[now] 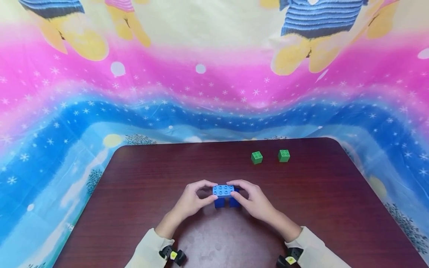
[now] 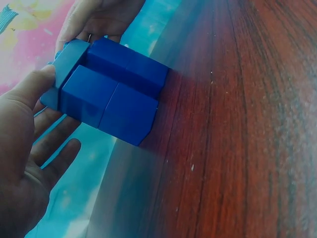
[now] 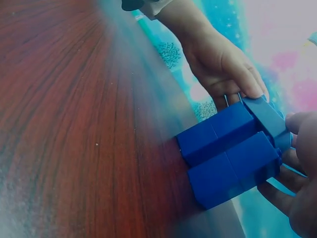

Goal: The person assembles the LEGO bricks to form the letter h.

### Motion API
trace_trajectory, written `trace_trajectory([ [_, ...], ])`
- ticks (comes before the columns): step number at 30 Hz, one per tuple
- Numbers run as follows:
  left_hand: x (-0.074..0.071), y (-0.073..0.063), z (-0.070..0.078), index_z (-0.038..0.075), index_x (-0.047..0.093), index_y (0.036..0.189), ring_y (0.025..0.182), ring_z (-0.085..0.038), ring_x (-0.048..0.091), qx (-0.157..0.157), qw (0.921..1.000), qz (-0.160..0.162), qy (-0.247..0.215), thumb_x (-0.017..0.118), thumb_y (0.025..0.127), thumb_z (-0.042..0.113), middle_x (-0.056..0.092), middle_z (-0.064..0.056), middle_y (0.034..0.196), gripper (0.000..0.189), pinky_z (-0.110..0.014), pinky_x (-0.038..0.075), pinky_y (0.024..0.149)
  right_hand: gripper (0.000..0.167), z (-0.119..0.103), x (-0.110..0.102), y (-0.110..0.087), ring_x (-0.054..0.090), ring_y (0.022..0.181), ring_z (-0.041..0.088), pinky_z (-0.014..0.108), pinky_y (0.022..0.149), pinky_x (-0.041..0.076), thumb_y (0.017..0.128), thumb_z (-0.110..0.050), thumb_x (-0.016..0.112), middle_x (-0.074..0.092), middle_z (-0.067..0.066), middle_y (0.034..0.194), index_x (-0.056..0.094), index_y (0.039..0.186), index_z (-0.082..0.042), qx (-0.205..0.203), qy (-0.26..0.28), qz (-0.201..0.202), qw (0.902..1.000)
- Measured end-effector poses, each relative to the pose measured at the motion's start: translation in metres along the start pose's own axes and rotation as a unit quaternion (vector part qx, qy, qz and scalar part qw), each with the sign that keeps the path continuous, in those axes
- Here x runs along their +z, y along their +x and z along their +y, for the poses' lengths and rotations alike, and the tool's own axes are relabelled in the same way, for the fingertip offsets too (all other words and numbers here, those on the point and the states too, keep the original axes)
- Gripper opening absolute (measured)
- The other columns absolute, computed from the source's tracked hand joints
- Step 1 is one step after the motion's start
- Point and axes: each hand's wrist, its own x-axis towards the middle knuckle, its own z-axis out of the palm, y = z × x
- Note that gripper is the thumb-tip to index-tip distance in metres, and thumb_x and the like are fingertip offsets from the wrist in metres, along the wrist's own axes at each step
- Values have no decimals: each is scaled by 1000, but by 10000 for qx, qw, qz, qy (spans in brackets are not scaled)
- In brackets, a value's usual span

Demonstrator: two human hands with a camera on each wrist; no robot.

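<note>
Both hands are working at the middle of the dark wooden bench (image 1: 151, 175), close to the near edge. The left hand (image 1: 191, 203) and the right hand (image 1: 254, 203) are meeting over a small blue block build (image 1: 225, 195). On top a light blue flat brick (image 1: 223, 190) is lying studs up, bridging two dark blue legs (image 1: 219, 203), and those legs are standing on the bench with a narrow gap between them.

The left hand's fingers (image 1: 201, 184) are curling over the left end of the flat brick, the thumb pinching in from the near side. The right hand's fingers (image 1: 236, 183) are doing the same at the right end, so the brick is being pinched from both sides at once. From the left wrist view each leg is showing as two dark blue blocks stacked, with the thumb (image 2: 29, 87) pressing on the flat brick's end. The right wrist view is showing the same pair of legs side by side.

Further back and to the right, two green blocks are sitting on the bench well apart from the hands, the left green block (image 1: 256, 157) and the right green block (image 1: 283, 155), with a gap between them. Behind the bench a bright printed cloth (image 1: 214, 93) is hanging in pink and blue.
</note>
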Motion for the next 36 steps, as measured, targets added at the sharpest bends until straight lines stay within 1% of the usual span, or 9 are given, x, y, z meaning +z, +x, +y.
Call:
trace_trajectory([
  [7,1,0,1,15,72,120,104,-16,70,-18,10000,-10,23,80,90,19,73,1,116,31,-41,58,90,36,4,1,-3,67,110,15,37,91,58,100,-24,69,68,-1,127,66,133,-12,70,20,31,10000],
  [11,2,0,0,15,72,120,104,-16,70,-21,10000,-34,-20,80,90,19,73,1,115,31,-40,58,90,37,5,1,-4,67,109,16,39,92,58,99,-25,68,68,-1,126,66,132,-9,174,138,9,9998],
  [13,2,0,0,15,71,120,104,-16,70,-10,10000,-56,-70,80,91,19,73,0,116,31,-41,58,91,37,6,1,-4,67,108,16,40,93,57,100,-26,68,69,-1,126,66,132,-8,292,262,9,9992],
  [18,2,2,1,15,71,120,103,-18,70,29,9998,-83,-168,79,92,20,72,-1,116,30,-46,57,91,34,3,1,-3,67,104,17,40,93,56,99,-27,70,69,0,122,68,129,-12,651,680,55,9955],
  [22,1,2,2,14,70,121,103,-19,71,9,9998,-99,-164,78,92,20,72,-2,118,30,-49,57,91,32,0,1,-2,67,105,19,40,95,55,97,-26,71,70,1,121,68,127,-14,795,878,80,9929],
  [26,3,2,3,13,70,121,101,-16,71,-59,9999,-89,-30,76,94,21,72,-3,118,29,-43,59,89,32,0,1,-2,67,106,19,40,95,55,98,-26,71,70,1,122,68,128,-15,849,866,95,9926],
  [28,3,2,4,12,70,120,100,-16,71,-27,10000,-46,34,74,95,21,73,-3,117,27,-39,60,87,32,2,1,-3,67,106,19,40,94,55,98,-26,71,70,1,122,69,127,-15,856,866,106,9925],
  [33,7,2,4,9,70,118,97,-19,71,126,9998,41,-160,72,97,17,72,-7,115,23,-35,60,85,33,6,2,-3,67,104,19,39,92,56,97,-26,72,70,2,122,69,127,-13,792,869,84,9930],
  [36,8,2,3,9,70,117,97,-19,71,88,9994,19,-331,72,97,15,72,-7,114,22,-33,60,85,33,5,1,-3,67,103,18,40,92,56,97,-26,72,70,2,121,69,127,-14,794,848,72,9932],
])
